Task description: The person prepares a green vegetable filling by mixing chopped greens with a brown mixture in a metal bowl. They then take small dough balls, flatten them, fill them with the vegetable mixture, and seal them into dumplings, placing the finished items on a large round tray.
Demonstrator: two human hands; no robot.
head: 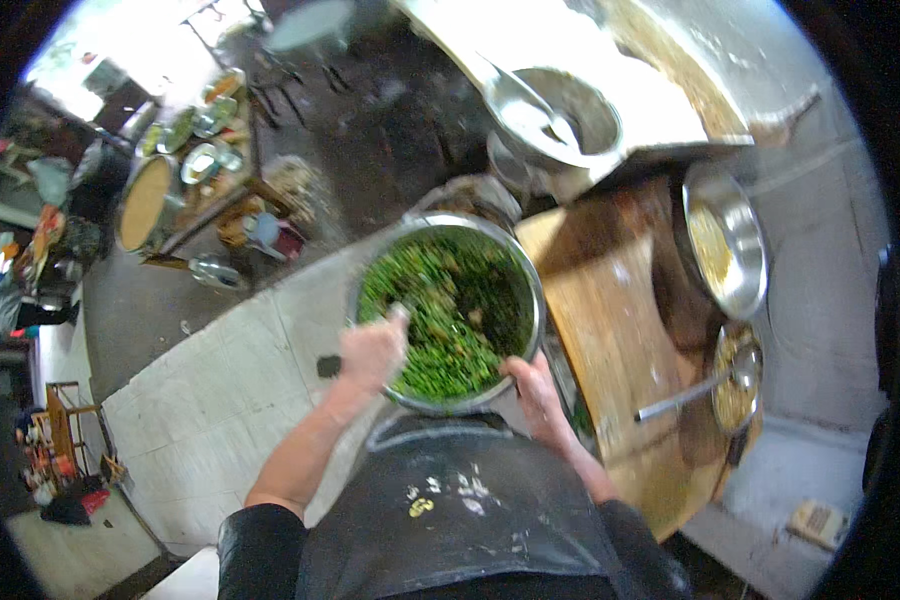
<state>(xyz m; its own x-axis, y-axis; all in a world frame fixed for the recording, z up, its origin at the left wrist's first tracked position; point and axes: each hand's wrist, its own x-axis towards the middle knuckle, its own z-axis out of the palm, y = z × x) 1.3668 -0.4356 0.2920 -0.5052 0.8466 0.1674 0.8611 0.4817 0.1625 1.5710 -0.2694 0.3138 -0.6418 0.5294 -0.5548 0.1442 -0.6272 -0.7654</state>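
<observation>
A round metal bowl (pixel 538 300) in front of my dark apron is filled with chopped greens (pixel 442 360), with small brownish bits among them. My right hand (pixel 536 386) grips the bowl's near right rim, thumb over the edge. At the left rim, my left hand (pixel 375 349) is curled over the greens and blurred. A pale tip (pixel 399 311) shows at its top; whether it is the thumb or a utensil handle, I cannot tell. Pale spots mark the apron (pixel 450 525).
On my right, a wooden board (pixel 622 307) bears a dish with a ladle (pixel 675 397); a metal bowl with yellow residue (pixel 712 240) stands beyond. Ahead sits a large pot with a big spoon (pixel 562 120). Far left, a table (pixel 210 214) holds several dishes and a wide basin (pixel 146 202).
</observation>
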